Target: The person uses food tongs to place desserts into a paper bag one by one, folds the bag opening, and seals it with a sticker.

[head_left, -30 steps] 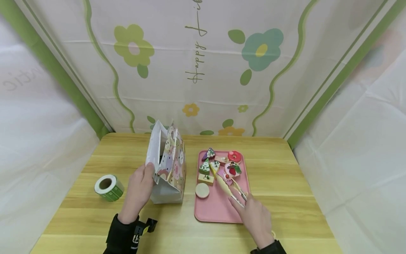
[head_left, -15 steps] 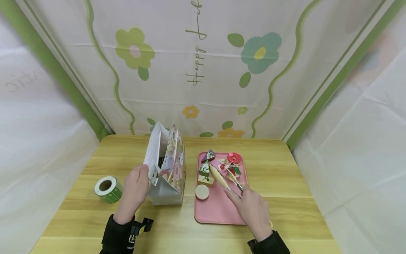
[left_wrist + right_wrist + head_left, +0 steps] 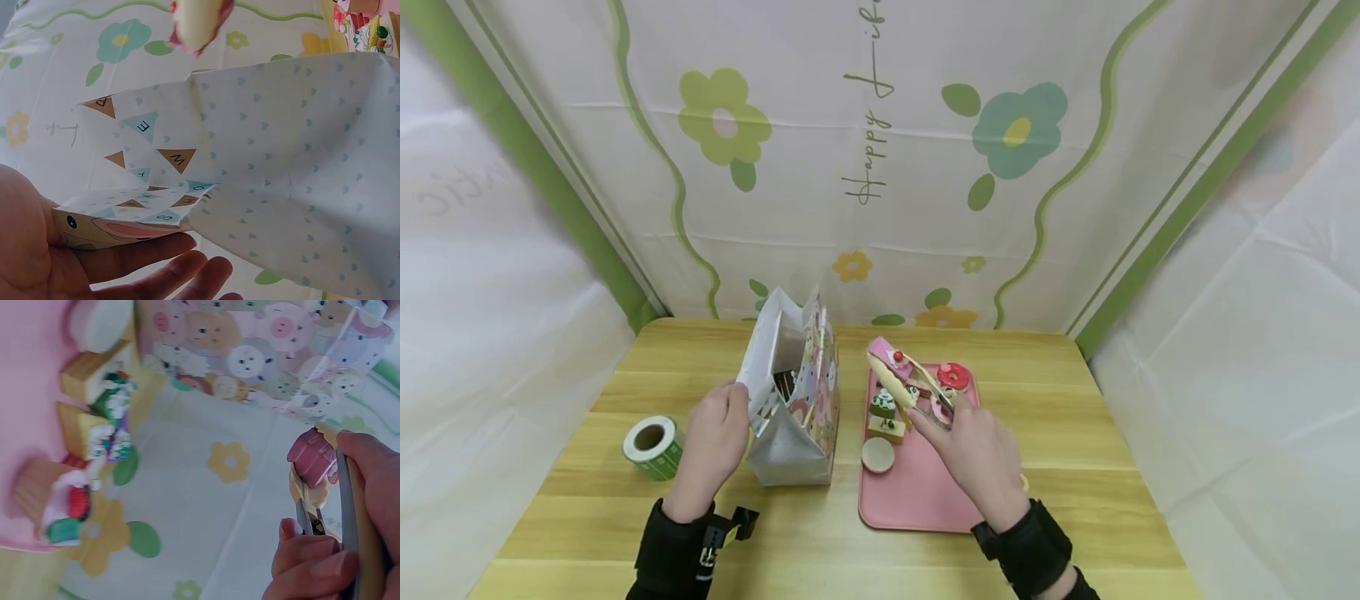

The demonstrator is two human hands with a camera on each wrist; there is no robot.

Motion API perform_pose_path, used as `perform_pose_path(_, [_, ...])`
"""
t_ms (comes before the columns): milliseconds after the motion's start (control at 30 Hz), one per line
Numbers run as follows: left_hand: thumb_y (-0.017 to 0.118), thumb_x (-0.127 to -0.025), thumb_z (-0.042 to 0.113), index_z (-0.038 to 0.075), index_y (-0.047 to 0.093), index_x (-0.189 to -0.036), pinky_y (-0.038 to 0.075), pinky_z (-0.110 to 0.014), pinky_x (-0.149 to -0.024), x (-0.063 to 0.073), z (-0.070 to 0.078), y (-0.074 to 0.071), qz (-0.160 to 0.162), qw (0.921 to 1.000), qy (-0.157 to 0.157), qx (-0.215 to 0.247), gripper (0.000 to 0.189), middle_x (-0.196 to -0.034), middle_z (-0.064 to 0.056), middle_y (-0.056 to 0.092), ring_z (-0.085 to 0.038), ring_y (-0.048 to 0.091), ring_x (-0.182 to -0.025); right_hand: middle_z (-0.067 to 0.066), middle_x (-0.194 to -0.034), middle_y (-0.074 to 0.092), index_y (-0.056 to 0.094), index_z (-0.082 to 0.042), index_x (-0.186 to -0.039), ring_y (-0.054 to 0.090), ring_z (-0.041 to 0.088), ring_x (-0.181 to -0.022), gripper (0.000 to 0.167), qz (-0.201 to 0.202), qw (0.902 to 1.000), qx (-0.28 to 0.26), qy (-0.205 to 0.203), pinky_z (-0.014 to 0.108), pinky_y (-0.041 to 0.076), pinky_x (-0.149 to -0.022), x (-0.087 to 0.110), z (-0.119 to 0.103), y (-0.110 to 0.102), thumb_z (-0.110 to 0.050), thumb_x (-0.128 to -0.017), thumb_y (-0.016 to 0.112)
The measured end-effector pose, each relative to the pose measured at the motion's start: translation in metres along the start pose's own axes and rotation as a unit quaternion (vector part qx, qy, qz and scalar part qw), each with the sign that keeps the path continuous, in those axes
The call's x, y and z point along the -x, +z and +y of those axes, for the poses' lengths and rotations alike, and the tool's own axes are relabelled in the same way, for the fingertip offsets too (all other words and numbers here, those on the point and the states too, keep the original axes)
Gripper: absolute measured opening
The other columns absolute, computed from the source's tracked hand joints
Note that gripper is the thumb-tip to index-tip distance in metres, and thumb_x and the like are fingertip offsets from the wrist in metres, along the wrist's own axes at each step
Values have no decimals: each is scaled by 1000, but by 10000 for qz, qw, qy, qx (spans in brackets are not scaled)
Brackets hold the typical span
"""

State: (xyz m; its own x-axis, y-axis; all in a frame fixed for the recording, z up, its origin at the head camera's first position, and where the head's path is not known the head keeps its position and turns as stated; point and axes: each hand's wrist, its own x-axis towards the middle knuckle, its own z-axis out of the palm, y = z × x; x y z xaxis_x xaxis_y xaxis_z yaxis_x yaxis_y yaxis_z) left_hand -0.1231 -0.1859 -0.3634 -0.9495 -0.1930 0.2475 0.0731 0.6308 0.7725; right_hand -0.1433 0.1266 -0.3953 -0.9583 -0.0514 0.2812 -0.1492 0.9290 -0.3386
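Observation:
My left hand [image 3: 713, 437] grips the near left edge of a gift bag [image 3: 793, 458] printed with cartoon animals. The bag stands upright with its mouth spread, and something dark shows inside. In the left wrist view its inner wall [image 3: 281, 156] has small hearts. My right hand [image 3: 977, 458] squeezes a pair of tongs [image 3: 891, 383] with cream-coloured tips. Between those tips is a pink toy cake slice [image 3: 882, 351] topped with a red berry, raised above the far left corner of the pink tray [image 3: 917, 500]. The right wrist view shows the slice's layered side [image 3: 314, 456].
On the tray lie a red donut [image 3: 953, 375], a pale round biscuit [image 3: 877, 455], a rectangular cake piece [image 3: 887, 428], a green-topped slice [image 3: 883, 403] and other toy cakes. A roll of green labels [image 3: 657, 450] stands left of the bag. A flowered curtain [image 3: 865, 208] hangs behind the table.
The tongs have lifted the pink cake slice off the tray and carried it left and away from me, towards the bag. My left hand has drawn the bag's side outward, widening its mouth.

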Motion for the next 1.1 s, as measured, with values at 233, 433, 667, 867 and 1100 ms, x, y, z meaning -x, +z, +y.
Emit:
perform_pose_path(233, [27, -105, 16, 8, 35, -64, 29, -33, -52, 0, -1, 1, 44, 10000, -3, -1, 43, -67, -11, 35, -21, 31, -53, -1, -55, 41, 65, -3, -93, 37, 13, -41, 69, 392, 9954, -43, -868, 30, 28, -38, -28, -34, -19, -71, -87, 54])
perform_pose_path(433, [27, -106, 17, 8, 36, -65, 29, -33, -53, 0, 1, 1, 1, 10000, -49, -4, 43, -67, -10, 37, -20, 32, -53, -5, -50, 30, 45, -11, -69, 31, 12, -37, 63, 928, 9778, 489, -1816, 28, 23, -35, -51, -66, -29, -69, -88, 55])
perform_pose_path(667, [27, -106, 19, 7, 38, -65, 31, -33, -52, 0, 2, 1, -16, 10000, -64, 46, 44, -68, -11, 38, -20, 34, -53, -5, -50, 21, 36, -13, -60, 25, 12, -37, 65, 1406, 9458, 1352, -2597, 28, 18, -37, -72, -93, -39, -68, -89, 55])
perform_pose_path(867, [27, -106, 18, 7, 38, -65, 30, -33, -52, 1, 3, 0, -21, 10000, -33, 35, 43, -67, -11, 36, -20, 33, -53, -5, -50, 20, 35, -15, -59, 28, 11, -35, 65, 1302, 9284, 1839, -2954, 28, 22, -37, -74, -115, -52, -69, -87, 57])
perform_pose_path(1100, [27, -106, 16, 8, 36, -65, 29, -33, -51, 2, 3, 0, 12, 10000, -28, 27, 43, -66, -10, 35, -20, 31, -51, -4, -54, 26, 33, -18, -52, 36, 12, -40, 65, 899, 9249, 2056, -3068, 27, 28, -38, -75, -130, -59, -64, -85, 65])
